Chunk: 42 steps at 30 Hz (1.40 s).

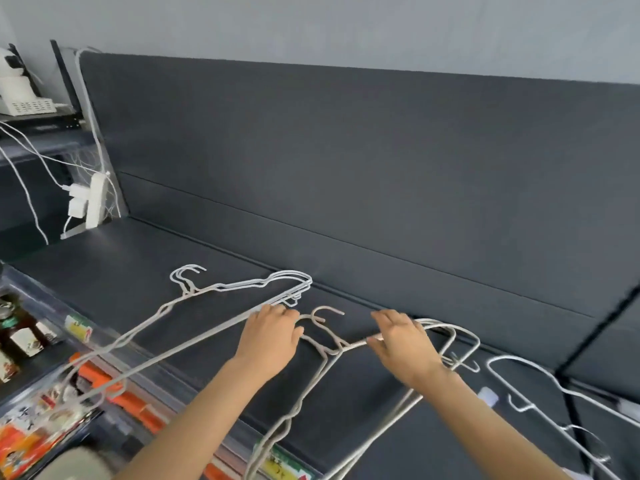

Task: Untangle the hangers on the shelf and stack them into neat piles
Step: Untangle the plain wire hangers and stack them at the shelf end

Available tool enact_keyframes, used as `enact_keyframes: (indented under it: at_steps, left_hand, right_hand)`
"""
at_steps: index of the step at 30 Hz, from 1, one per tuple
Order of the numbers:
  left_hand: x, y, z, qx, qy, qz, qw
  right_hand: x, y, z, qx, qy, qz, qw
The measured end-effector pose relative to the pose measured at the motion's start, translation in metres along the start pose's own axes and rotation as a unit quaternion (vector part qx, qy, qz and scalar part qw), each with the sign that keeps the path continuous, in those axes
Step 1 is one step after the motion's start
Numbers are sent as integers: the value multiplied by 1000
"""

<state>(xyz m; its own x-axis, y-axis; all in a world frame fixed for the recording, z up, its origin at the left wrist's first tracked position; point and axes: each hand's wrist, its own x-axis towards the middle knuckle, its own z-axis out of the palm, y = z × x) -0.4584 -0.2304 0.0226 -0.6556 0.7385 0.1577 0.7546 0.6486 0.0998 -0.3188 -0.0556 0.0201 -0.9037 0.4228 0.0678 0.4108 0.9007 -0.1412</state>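
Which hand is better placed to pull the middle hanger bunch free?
Probably the right hand: it pinches the shoulder of the tangled grey wire hanger bunch, while the left hand is by the stacked hanger pile.

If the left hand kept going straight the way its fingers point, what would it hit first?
Most likely the rounded end of the left hanger pile, just beyond the left hand; its fingers seem to touch that pile's lower bar. Depth is unclear.
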Motion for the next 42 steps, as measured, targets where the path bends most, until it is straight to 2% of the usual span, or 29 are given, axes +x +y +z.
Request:
enact_keyframes:
  at_steps: [15,26,33,39,42]
  left_hand:
    - [-29,227,17,-55,-45,189,979]
    - [-113,394,50,-118,-85,207,967]
    - [-125,439,65,-109,-117,194,968]
    - [-117,458,71,-106,-151,183,966]
    - [-114,456,70,-99,-163,176,966]
  right_hand:
    - [-196,162,-39,34,25,193,980]
    - [-353,292,-53,63,19,252,966]
    - [-385,326,-71,70,41,266,961]
    - [-362,316,-54,71,-77,308,945]
    - [-354,311,-38,49,-81,327,940]
